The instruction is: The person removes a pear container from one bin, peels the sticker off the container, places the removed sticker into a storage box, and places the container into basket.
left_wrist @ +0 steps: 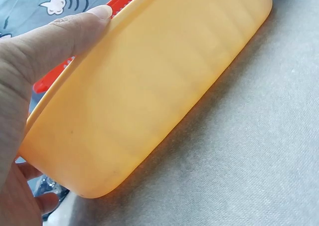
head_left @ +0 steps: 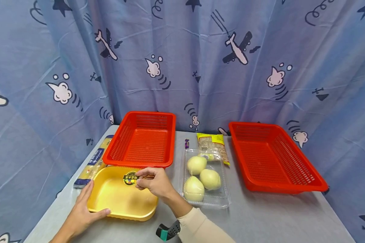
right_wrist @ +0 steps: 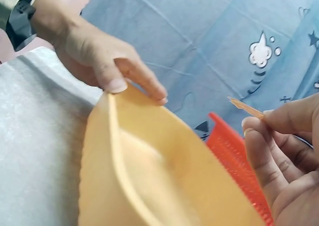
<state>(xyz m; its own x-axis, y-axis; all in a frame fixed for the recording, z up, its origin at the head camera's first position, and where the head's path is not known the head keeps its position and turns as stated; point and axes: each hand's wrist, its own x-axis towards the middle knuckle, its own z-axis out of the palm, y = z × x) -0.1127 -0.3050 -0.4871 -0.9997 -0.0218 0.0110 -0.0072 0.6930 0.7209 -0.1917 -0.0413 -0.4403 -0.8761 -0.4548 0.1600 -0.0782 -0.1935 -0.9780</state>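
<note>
A yellow plastic basin (head_left: pixel 121 204) sits on the table at the front left, with a round black fruit sticker (head_left: pixel 129 179) on its far inner wall. My left hand (head_left: pixel 81 213) grips its near left corner, the thumb along the front rim and the fingers against the left side. Above the basin, my right hand (head_left: pixel 158 184) pinches a thin brown pointed sliver (right_wrist: pixel 246 109) between thumb and fingertips. The sliver's tip sticks out past the fingers in the right wrist view; its other end is hidden in the grip.
Behind the basin stands a red basket (head_left: pixel 146 148); another red basket (head_left: pixel 258 165) is at the right. Between them are pears (head_left: pixel 194 189) in a clear plastic box (head_left: pixel 220 201), a yellow-topped bag (head_left: pixel 213 141) and a purple-wrapped candy (head_left: pixel 187 143). A pasta pack (head_left: pixel 92 163) lies at the left edge.
</note>
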